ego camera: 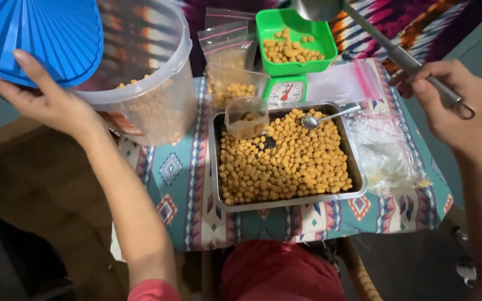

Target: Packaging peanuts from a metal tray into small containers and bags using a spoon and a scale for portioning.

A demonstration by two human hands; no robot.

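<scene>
Looking down from the head camera, the left hand is spread flat under a ribbed blue plastic lid, fingers open and supporting it from below rather than pinching it. Just beside it stands a tall clear plastic tub, partly filled with small round yellow-brown nuts. The right hand is closed around the long steel handle of a metal ladle, whose bowl is raised above a green plastic scale pan holding more nuts.

The lid looks light, stiff and broad, so it should sit best held at its rim; the ladle is rigid and smooth, likely to tip if held far from the bowl. The loose nuts would roll and scatter easily.

A rectangular steel tray full of nuts lies on the bench, which is covered by a patterned teal cloth. A small spoon and a small clear cup rest in the tray, clear zip bags stand behind it and crumpled plastic bags lie to its right. Around the bench the floor is dim.
</scene>
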